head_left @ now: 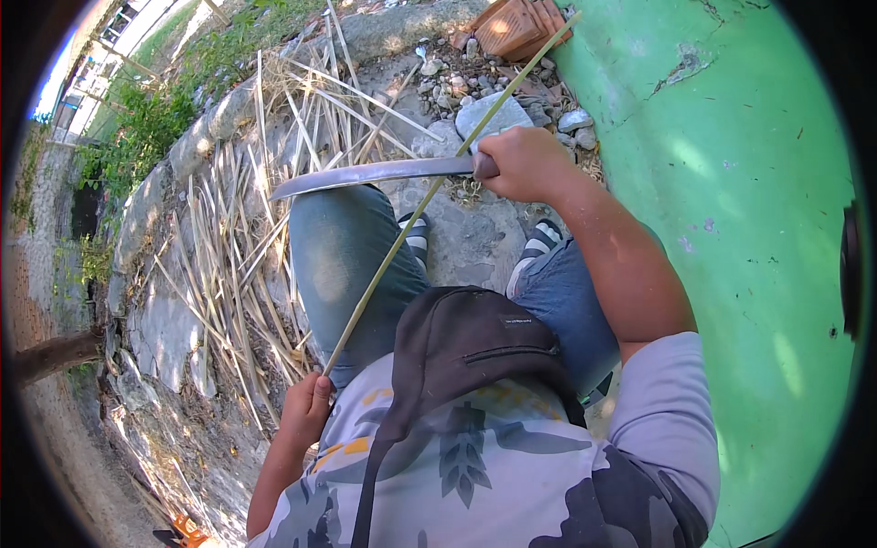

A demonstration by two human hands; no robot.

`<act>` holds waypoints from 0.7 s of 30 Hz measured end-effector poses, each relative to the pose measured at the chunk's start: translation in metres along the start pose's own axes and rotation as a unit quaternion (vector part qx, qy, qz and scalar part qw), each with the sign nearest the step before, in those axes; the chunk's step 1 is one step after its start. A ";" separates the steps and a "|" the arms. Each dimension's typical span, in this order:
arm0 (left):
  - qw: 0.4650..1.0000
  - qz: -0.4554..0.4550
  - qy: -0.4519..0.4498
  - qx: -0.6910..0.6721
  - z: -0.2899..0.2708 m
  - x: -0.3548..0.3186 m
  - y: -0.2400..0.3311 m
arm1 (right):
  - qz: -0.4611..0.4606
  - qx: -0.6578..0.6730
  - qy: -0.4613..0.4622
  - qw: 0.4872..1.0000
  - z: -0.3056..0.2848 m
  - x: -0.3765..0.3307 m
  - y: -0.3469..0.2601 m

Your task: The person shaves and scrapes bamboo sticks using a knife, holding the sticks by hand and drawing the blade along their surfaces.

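My right hand is closed around the handle of a machete, its long curved blade pointing left above my left knee. In my left hand, low beside my hip, is the near end of a long, thin bamboo strip. The strip runs slantwise up and to the right, crossing the blade close to the handle. Its far end rises past my right hand toward the stacked tiles. Whether the edge is cutting into the strip at the crossing, I cannot tell.
Many loose bamboo strips are strewn on the ground at my left. Stones and stacked clay roof tiles lie ahead by a green wall on my right. A black bag rests on my lap.
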State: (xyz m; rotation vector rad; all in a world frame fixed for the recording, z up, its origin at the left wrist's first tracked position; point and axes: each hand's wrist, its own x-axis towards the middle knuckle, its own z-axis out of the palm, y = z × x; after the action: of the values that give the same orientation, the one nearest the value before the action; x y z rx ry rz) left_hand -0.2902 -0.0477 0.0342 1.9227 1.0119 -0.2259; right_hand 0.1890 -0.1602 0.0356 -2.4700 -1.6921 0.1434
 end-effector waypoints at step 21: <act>0.992 0.055 0.065 0.096 0.012 0.009 -0.017 | 0.090 0.115 0.007 0.989 0.017 0.017 0.028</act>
State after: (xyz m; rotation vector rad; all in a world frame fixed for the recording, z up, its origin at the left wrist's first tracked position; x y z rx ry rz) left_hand -0.2943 -0.0486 0.0117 2.1856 0.9954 -0.1406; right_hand 0.2179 -0.1529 0.0145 -2.4383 -1.3583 0.3221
